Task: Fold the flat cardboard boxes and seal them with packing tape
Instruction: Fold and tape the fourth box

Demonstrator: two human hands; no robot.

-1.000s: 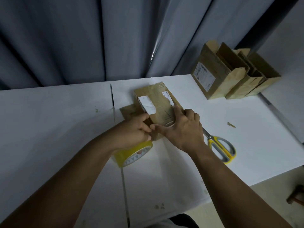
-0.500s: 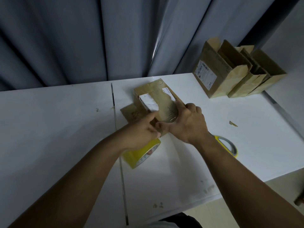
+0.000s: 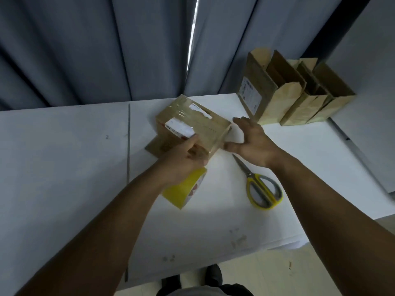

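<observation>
A small brown cardboard box (image 3: 205,127) with white labels and clear tape across its top stands on the white table (image 3: 64,157). My left hand (image 3: 183,157) grips the box's near corner, thumb on top by the label. My right hand (image 3: 252,142) hovers just right of the box, fingers spread and relaxed, holding nothing. A yellow roll of packing tape (image 3: 188,189) lies under my left wrist. Flat cardboard (image 3: 154,147) pokes out from under the box on the left.
Yellow-handled scissors (image 3: 261,191) lie on the table right of the tape, blades pointing toward the box. Several folded open-topped cardboard boxes (image 3: 295,92) stand at the back right corner. Grey curtains hang behind the table. The table's front edge is near my body.
My right hand has come off the box's near edge and moved right, opening its fingers and uncovering the scissors. My left hand keeps hold of the box, which has turned slightly.
</observation>
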